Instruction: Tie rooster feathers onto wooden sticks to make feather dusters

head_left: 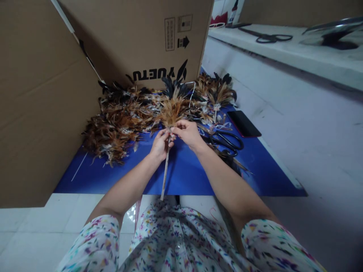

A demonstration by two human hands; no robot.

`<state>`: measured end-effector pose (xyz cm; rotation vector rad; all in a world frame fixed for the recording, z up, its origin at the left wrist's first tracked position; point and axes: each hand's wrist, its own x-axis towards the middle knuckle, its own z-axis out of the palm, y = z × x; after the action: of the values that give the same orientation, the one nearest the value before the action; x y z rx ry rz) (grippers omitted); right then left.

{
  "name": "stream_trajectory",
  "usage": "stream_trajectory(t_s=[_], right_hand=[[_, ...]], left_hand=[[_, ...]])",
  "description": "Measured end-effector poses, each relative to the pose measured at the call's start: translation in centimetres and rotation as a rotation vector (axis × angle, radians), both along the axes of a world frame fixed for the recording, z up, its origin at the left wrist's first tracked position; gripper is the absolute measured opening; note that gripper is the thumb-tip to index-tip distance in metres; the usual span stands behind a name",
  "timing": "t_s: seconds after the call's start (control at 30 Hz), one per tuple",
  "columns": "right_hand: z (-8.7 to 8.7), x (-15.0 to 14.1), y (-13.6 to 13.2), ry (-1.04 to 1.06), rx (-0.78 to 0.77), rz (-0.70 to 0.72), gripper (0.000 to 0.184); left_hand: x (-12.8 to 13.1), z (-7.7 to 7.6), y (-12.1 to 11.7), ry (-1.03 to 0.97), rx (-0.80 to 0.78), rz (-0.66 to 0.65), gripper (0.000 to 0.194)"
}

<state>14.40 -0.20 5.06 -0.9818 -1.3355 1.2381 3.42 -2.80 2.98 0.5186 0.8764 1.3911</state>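
My left hand (160,145) is closed around a thin pale stick (165,173) just below its feathered head. Brown and black feathers (172,107) fan out from the top of that stick, which points away from me. Fingers of my right hand (187,133) pinch at the base of these feathers, close against the left fingertips. What exactly lies between the right fingertips is too small to make out. Behind and to the left spreads a large pile of loose brown feathers (113,124). Black-handled scissors (227,141) lie to the right of my right hand.
A blue table (136,173) carries everything. Tall cardboard boxes (127,37) wall off the back and left. On the right lies a dark phone (244,123), near another feather bunch (217,92). A white ledge (283,49) holds a second pair of scissors (269,37).
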Motion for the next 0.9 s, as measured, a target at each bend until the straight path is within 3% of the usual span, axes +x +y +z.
stream_trajectory(t_s=[0.37,0.57,0.9], right_hand=[[-0.29,-0.34,0.18,-0.004,-0.104,-0.168,0.013],[0.22,-0.80,-0.45,0.054,-0.230,-0.165,0.015],[-0.23,-0.94,-0.33,0.038,-0.203,-0.158,0.016]], left_hand=[[0.19,-0.33,-0.22,0.095,0.086,0.004,0.015],[0.28,-0.60,-0.18,0.147,0.113,0.012,0.022],[0.41,-0.72,-0.13,0.175,0.119,0.015,0.018]])
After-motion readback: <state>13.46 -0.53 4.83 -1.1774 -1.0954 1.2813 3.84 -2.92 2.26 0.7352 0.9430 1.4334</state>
